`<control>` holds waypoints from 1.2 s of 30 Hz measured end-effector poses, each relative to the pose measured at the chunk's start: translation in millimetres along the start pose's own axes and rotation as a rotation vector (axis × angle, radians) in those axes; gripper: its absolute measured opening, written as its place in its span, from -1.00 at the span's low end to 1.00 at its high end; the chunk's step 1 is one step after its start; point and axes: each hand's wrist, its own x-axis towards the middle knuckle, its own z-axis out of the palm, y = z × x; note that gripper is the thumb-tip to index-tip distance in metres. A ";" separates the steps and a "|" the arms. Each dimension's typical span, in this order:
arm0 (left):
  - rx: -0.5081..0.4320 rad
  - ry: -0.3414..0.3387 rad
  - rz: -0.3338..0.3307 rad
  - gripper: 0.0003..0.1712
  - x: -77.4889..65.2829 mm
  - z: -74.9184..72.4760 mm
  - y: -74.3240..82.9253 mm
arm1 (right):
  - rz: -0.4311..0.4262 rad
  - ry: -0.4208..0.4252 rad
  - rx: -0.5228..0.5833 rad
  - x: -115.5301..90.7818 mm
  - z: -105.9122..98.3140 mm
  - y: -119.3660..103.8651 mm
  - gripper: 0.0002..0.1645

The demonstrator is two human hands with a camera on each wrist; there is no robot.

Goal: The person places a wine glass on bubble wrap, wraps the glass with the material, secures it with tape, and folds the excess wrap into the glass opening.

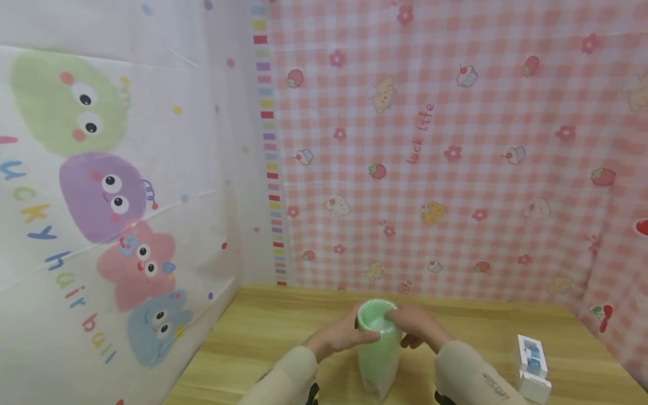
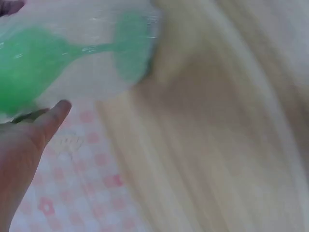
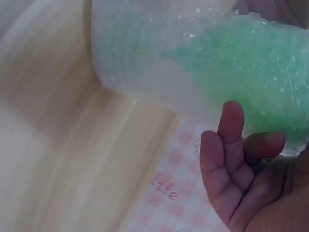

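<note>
A green goblet [image 2: 34, 63] with a stem and round foot stands wrapped in clear bubble wrap [image 3: 145, 72]. In the head view this upright bundle [image 1: 378, 360] has its wide open top toward me. My left hand [image 1: 349, 331] grips the upper part from the left, thumb across the near side. From the right, my right hand [image 1: 417, 323] reaches over the rim with a fingertip inside the opening. Its other fingers [image 3: 231, 121] stay loose outside, near the wrap; whether thumb and forefinger pinch the edge is hidden.
A small white box [image 1: 534, 387] with a blue item on it stands at the right of the wood-grain table [image 1: 283, 315]. A pink checked cloth [image 1: 455, 185] hangs behind the table, and a white printed sheet [image 1: 202, 169] hangs on the left.
</note>
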 end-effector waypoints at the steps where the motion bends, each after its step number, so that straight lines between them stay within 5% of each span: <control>1: 0.005 -0.006 0.017 0.04 -1.5 1.9 -3.7 | -0.010 0.001 0.022 0.5 0.7 2.5 -0.52; 5: 0.047 0.039 0.068 0.27 -5.8 10.6 -16.6 | -0.052 -0.018 0.104 0.8 4.3 10.4 -0.31; 9: 0.059 0.106 0.084 0.18 -5.8 10.1 -23.7 | -0.111 -0.111 0.188 0.9 8.8 24.0 -0.16; 15: 0.063 0.094 0.061 0.10 0.8 4.6 -22.9 | -0.275 -0.221 0.194 5.5 23.7 55.9 0.06; 23: 0.013 0.140 0.017 0.23 2.5 14.4 -20.5 | -0.319 -0.097 0.191 7.2 46.9 71.7 0.00; 27: 0.018 0.074 -0.019 0.33 -4.8 14.4 -32.6 | -0.307 -0.064 0.179 7.1 51.2 71.6 0.07; 31: 0.011 -0.017 -0.012 0.20 -10.9 18.2 -49.8 | -0.322 -0.036 0.196 6.8 56.3 70.7 0.04; 36: 0.056 0.028 -0.008 -0.01 -13.0 27.7 -57.2 | -0.323 0.011 0.203 6.8 61.1 71.9 0.00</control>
